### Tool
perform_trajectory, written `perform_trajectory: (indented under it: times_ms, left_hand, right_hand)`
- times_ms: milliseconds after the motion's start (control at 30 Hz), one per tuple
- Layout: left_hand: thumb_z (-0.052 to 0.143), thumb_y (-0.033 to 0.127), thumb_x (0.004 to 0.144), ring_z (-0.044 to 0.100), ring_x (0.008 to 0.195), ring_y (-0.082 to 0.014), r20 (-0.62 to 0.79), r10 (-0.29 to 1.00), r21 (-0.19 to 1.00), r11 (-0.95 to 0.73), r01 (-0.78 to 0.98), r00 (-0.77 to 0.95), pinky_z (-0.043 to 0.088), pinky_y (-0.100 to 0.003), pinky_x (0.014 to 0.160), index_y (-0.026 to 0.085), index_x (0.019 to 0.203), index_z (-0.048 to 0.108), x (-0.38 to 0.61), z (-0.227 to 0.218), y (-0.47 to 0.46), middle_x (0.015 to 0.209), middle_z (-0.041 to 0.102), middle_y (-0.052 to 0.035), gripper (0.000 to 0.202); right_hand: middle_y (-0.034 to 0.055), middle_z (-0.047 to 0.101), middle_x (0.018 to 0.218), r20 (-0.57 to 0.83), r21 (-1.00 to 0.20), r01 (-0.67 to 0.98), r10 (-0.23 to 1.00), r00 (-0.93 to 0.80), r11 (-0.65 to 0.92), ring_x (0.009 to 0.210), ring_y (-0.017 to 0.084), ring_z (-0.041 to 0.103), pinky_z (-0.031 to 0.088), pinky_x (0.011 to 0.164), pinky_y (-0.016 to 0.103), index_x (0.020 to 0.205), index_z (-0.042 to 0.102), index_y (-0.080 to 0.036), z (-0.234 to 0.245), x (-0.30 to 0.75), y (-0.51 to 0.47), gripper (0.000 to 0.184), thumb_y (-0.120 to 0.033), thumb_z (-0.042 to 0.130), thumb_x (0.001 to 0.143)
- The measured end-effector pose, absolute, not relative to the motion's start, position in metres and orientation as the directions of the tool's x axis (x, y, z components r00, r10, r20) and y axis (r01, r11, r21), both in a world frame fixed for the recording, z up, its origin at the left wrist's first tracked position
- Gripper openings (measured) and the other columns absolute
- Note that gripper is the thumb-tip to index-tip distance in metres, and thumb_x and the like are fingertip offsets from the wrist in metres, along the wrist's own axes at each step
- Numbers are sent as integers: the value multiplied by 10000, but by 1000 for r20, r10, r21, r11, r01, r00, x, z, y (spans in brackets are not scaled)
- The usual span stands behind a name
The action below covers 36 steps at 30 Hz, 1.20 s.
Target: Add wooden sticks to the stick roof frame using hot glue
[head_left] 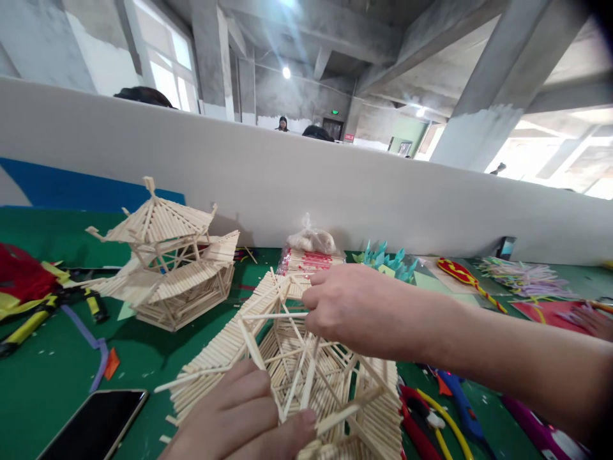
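A model made of thin wooden sticks lies in front of me, with an open lattice frame in its middle and slanting stick panels around it. My left hand is closed on the near left side of this model, its thumb at the frame. Over the far part of the frame, my right hand has its fingers curled together. A pale wooden stick runs from the frame's left side to those fingertips, which appear to pinch its end. The tips themselves are partly hidden.
A finished-looking stick pavilion stands at left. A phone lies at front left, near black-and-yellow tools. Red-handled pliers and a blue tool lie at right. Behind are bagged sticks and a white partition. Another person's hand shows at far right.
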<state>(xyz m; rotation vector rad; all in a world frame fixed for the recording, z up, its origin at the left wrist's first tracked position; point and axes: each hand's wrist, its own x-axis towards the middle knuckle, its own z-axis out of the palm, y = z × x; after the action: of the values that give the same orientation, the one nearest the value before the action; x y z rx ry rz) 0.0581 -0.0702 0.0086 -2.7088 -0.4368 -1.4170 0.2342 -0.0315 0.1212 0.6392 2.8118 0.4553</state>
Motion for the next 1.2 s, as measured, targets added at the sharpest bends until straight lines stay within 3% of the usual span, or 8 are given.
perform_trajectory:
  times_ms: [167,300,467,567,667,833,1067,1200]
  left_hand:
    - [506,208,831,599,634,-131,778,206,57,-964,260,593,497,-316,796,158,970,581,58,16,-68,618,647,29,166]
    - [524,172,811,583,610,-132,772,188,55,-971,231,607,510,-297,715,139,983,577,56,15,-66,599,636,16,183]
    - [556,138,779,524,523,-117,781,184,68,-975,212,596,487,-254,573,107,952,590,57,12,-66,557,587,5,180]
    - [557,104,764,485,489,-103,785,209,108,-973,203,583,464,-245,533,111,999,583,58,12,-69,545,549,21,236]
    - [560,71,763,524,550,-113,768,251,169,-967,193,589,464,-254,564,125,1059,560,58,13,-73,617,572,12,301]
    - [570,97,779,514,560,-114,737,287,201,-957,208,612,451,-257,563,161,1086,555,56,14,-74,642,560,17,313]
    - [549,88,788,495,543,-113,744,261,186,-965,184,615,460,-261,537,106,1029,571,59,25,-79,614,565,5,243]
    - [539,66,783,480,536,-110,743,270,175,-962,212,612,472,-273,559,102,1037,570,59,23,-79,594,544,13,259]
  right_hand:
    - [-7,588,621,-71,290,405,441,-895,867,577,121,465,289,486,270,642,623,-160,126,242,-33,150,-86,571,761]
    - [21,613,770,129,152,614,601,-789,774,700,129,518,371,597,252,832,639,-162,134,277,-43,151,-121,495,819]
    - [40,623,837,385,-128,894,853,-354,429,741,151,559,412,657,264,906,604,-186,95,355,-83,174,-255,456,844]
    - [14,608,720,323,-313,948,946,44,63,616,148,550,424,585,262,875,555,-191,35,394,-117,173,-323,451,836]
    - [16,603,721,180,-444,886,956,233,-132,634,161,572,445,593,265,876,501,-193,-30,415,-148,186,-358,428,828]
    - [88,595,857,133,-431,853,914,383,-294,709,204,591,464,581,299,957,465,-167,-95,419,-176,285,-406,394,821]
    - [65,587,882,103,-418,862,927,360,-288,788,203,587,465,688,293,903,504,-209,-115,405,-178,208,-361,412,793]
    - [154,553,1011,134,-374,843,877,462,-387,911,280,560,435,766,374,1007,498,-137,-121,424,-166,324,-331,392,771]
